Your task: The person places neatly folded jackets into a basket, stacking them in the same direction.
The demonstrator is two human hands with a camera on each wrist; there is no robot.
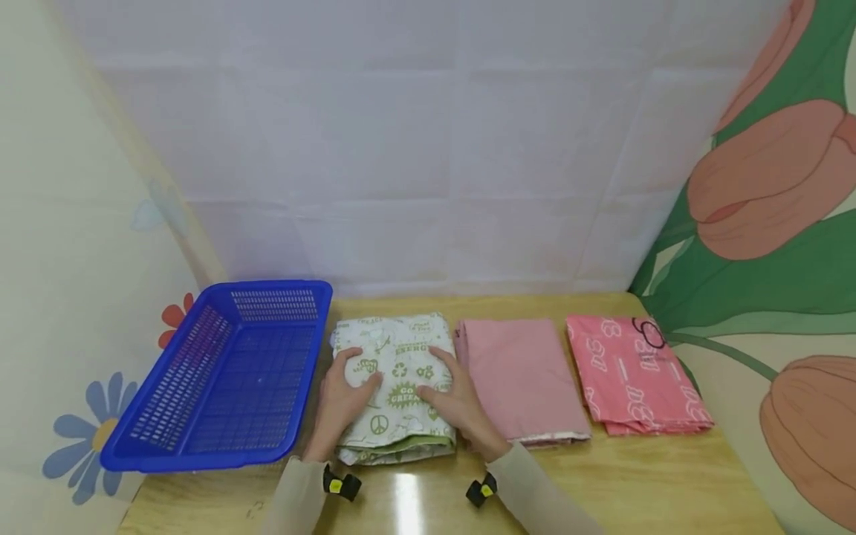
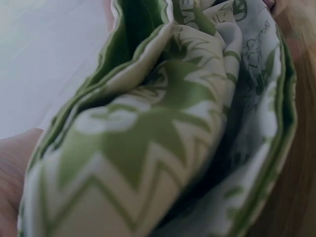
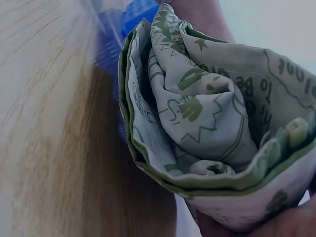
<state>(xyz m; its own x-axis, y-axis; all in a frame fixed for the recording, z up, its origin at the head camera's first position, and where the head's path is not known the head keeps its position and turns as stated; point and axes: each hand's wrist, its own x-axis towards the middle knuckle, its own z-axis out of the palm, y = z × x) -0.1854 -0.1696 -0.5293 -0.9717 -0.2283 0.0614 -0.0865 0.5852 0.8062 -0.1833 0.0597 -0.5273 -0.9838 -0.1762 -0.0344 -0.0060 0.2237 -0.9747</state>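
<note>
A folded white cloth with green print (image 1: pixel 401 416) lies on the table, its layered edge facing me. My left hand (image 1: pixel 342 401) grips its left side and my right hand (image 1: pixel 463 401) its right side. Both thumbs rest on the top face, while some fingers are hidden at the sides. Loose green-edged layers of the printed cloth (image 2: pixel 143 128) fill the left wrist view. In the right wrist view, the rolled folds inside the cloth (image 3: pixel 207 108) show between its outer layers.
An empty blue plastic basket (image 1: pixel 250 386) stands left of the cloth. To the right lie a folded plain pink cloth (image 1: pixel 518 379) and a brighter pink patterned cloth (image 1: pixel 635 386) with a black loop. Behind the wooden table (image 1: pixel 635 483) hangs a pale sheet (image 1: pixel 414 148).
</note>
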